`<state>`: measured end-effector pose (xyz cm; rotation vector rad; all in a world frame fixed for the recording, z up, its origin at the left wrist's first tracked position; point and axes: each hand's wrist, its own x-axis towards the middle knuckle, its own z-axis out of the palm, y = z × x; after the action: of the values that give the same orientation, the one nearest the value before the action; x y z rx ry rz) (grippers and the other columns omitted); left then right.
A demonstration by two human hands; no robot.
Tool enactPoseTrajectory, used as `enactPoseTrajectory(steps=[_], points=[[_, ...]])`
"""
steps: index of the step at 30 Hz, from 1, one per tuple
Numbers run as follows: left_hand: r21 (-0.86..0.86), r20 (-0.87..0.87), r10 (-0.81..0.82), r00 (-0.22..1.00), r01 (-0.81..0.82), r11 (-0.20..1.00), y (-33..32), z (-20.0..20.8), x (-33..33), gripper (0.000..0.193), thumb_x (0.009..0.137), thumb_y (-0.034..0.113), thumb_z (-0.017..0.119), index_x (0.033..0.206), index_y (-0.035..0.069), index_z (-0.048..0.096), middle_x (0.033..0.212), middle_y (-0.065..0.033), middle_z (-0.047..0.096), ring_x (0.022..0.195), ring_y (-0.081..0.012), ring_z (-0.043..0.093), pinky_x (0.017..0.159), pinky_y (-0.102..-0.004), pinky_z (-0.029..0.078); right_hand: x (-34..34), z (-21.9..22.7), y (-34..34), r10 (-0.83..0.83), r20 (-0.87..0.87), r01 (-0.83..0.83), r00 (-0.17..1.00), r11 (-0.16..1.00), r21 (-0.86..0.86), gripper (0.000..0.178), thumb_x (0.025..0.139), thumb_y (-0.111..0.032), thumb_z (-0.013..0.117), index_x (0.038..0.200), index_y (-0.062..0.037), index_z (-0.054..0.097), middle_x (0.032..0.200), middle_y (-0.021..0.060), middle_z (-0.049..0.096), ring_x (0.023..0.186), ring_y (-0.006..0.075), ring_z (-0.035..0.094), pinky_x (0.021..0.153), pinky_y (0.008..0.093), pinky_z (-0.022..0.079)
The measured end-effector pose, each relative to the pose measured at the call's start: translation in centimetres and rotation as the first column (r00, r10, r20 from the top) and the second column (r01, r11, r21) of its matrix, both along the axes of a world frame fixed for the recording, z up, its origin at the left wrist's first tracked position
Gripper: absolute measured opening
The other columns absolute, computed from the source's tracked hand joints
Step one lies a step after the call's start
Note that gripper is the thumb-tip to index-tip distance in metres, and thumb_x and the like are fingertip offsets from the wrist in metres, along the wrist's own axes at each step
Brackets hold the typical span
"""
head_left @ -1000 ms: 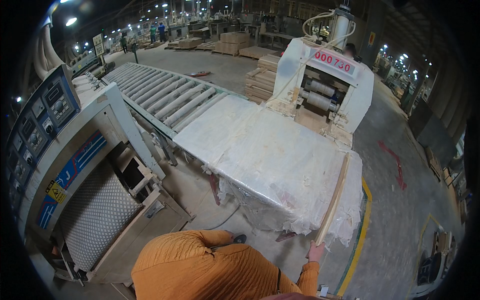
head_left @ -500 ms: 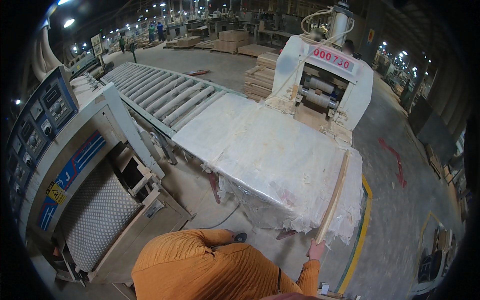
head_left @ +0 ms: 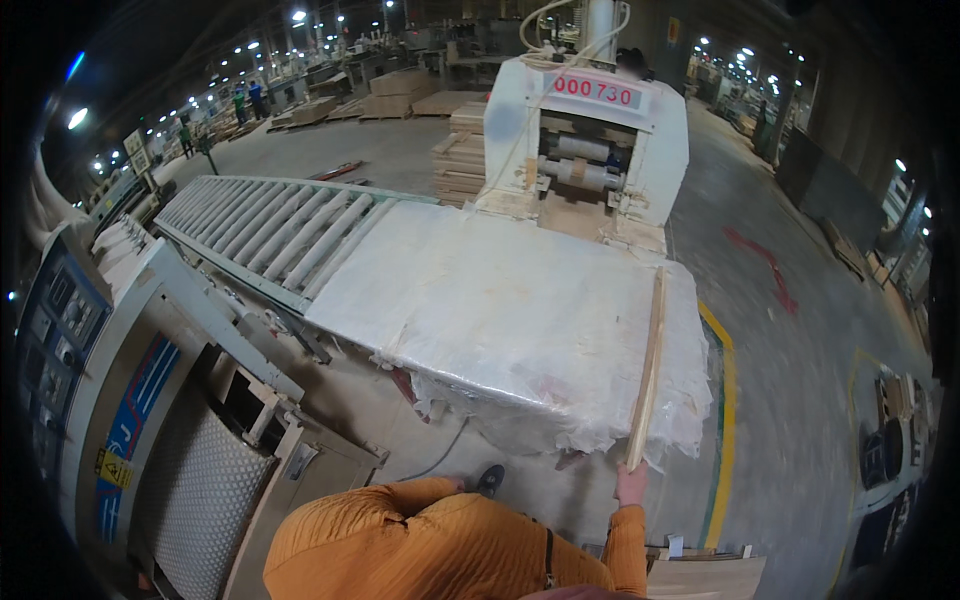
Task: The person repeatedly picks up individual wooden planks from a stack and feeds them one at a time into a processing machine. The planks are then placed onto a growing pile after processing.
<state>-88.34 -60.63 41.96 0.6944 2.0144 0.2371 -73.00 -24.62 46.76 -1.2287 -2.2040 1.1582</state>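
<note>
Wooden strip (head_left: 651, 370), one, two hands (head_left: 630, 485), right gripping it

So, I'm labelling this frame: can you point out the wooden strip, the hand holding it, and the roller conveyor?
Wooden strip (head_left: 651, 365): head view, middle of its length.
Right hand (head_left: 630, 485): head view, middle of the hand.
Roller conveyor (head_left: 272, 232): head view, middle of its roller bed.

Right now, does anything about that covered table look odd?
Yes: its plastic covering hangs ragged and torn-looking along the near and right edges, rather than neatly trimmed. The wooden strip in the right hand shows no obvious damage.
</note>
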Motion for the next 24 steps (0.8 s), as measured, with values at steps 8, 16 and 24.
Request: enactPoseTrajectory(steps=[8, 16, 24], points=[[0.113, -0.128, -0.074, 0.989, 0.088, 0.990, 2.7, -0.3, -4.2, 0.038, 0.075, 0.033, 0.052, 0.104, 0.010, 0.058, 0.102, -0.0160, 0.060, 0.098, -0.0334, 0.055, 0.083, -0.0424, 0.043, -0.2, 0.3, -0.1, -0.037, 0.053, 0.038, 0.998, 0.999, -0.010, 0.049, 0.075, -0.020, 0.062, 0.115, 0.0013, 0.044, 0.088, 0.0212, 0.060, 0.078, 0.0327, 0.060, 0.071, 0.0383, 0.046], [0.146, -0.119, -0.079, 0.990, 0.096, 0.985, 6.1, -0.3, -6.5, 0.040, 0.077, 0.031, 0.049, 0.108, 0.008, 0.056, 0.105, -0.0184, 0.058, 0.100, -0.0351, 0.054, 0.086, -0.0434, 0.042, -0.4, 1.4, -0.5, -0.040, 0.053, 0.045, 0.998, 0.996, -0.080, 0.043, 0.075, -0.020, 0.061, 0.108, 0.0015, 0.045, 0.087, 0.0242, 0.059, 0.083, 0.0372, 0.058, 0.073, 0.0398, 0.045], [0.145, -0.142, -0.220, 0.965, 0.240, 0.960, 6.3, 0.1, -7.2, 0.042, 0.076, 0.031, 0.050, 0.111, 0.010, 0.056, 0.106, -0.0167, 0.059, 0.100, -0.0321, 0.054, 0.088, -0.0406, 0.041, -0.3, 1.0, -0.4, -0.043, -0.028, 0.042, 0.999, 0.998, -0.043, 0.041, 0.075, -0.019, 0.062, 0.105, 0.0021, 0.045, 0.087, 0.0240, 0.059, 0.083, 0.0379, 0.058, 0.073, 0.0406, 0.044]])
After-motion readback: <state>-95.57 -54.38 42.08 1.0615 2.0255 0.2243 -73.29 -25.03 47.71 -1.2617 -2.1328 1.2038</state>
